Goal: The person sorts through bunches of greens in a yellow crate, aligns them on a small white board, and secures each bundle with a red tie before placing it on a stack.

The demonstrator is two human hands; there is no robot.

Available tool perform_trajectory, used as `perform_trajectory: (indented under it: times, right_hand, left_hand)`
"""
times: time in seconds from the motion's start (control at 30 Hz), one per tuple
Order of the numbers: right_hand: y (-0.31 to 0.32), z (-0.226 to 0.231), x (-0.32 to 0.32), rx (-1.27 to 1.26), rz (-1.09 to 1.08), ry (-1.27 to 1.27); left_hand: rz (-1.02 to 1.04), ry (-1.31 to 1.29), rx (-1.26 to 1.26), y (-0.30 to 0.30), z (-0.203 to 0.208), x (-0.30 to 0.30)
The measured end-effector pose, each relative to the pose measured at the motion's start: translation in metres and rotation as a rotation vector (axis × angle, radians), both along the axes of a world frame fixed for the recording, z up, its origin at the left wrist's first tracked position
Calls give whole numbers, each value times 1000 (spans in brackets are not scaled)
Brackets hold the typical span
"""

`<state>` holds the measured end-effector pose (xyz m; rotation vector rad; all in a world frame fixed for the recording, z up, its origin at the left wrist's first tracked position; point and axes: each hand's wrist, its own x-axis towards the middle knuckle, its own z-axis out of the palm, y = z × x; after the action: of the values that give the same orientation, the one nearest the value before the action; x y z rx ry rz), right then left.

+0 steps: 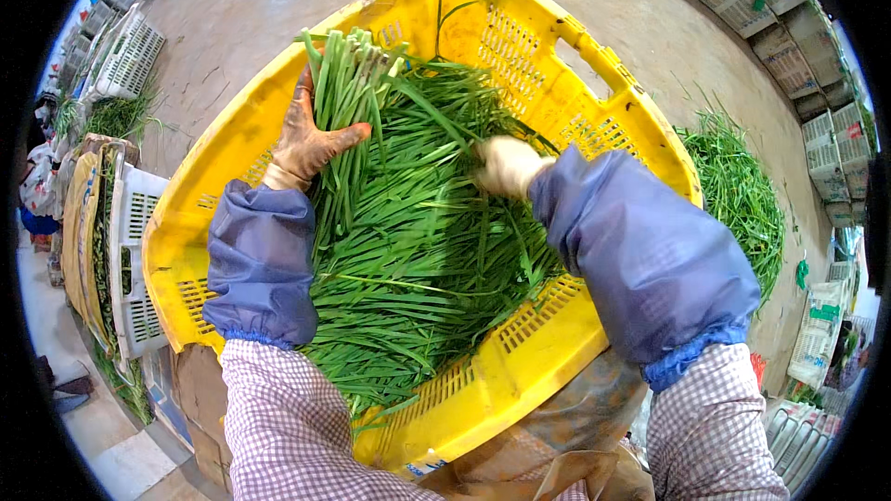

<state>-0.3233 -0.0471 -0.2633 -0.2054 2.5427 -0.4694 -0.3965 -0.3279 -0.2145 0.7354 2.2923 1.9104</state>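
Observation:
A yellow plastic basket point(278, 83) with slotted walls holds a mass of long, flat green leaves that look like garlic chives point(399, 241). At its far left, the pale cut ends of a chive bundle point(351, 83) point up and away. My left hand point(314, 137), in a stained glove, grips this bundle from the left, thumb across its near side and fingers along its outer side. Over the right part of the heap, my right hand point(509, 167) is blurred by motion. It looks closed on a few chive blades, though its fingertips are partly hidden among the leaves.
More loose greens point(738, 195) lie on the floor right of the basket. White slatted crates point(139, 56) stand at left, and stacked crates point(789, 56) line the far right. A slot handle point(583, 65) opens in the basket's right rim. Brown sheeting point(575, 427) lies below the near rim.

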Motion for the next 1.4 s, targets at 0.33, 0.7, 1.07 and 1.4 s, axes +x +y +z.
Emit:
perform_trajectory:
  times: [0.33,0.7,1.07,1.4]
  right_hand:
    - [-26,73,-18,-1199,-428,539]
    - [-75,26,-58,-1962,-641,-149]
    - [-104,56,-36,-2101,-712,-229]
    - [-135,95,-8,-1933,-306,-35]
  left_hand:
    - [-37,-41,64,-1,9,7]
    - [-71,-5,-34,17,12,31]
    - [55,-11,-387,33,35,46]
    - [18,-65,-269,-15,27,51]
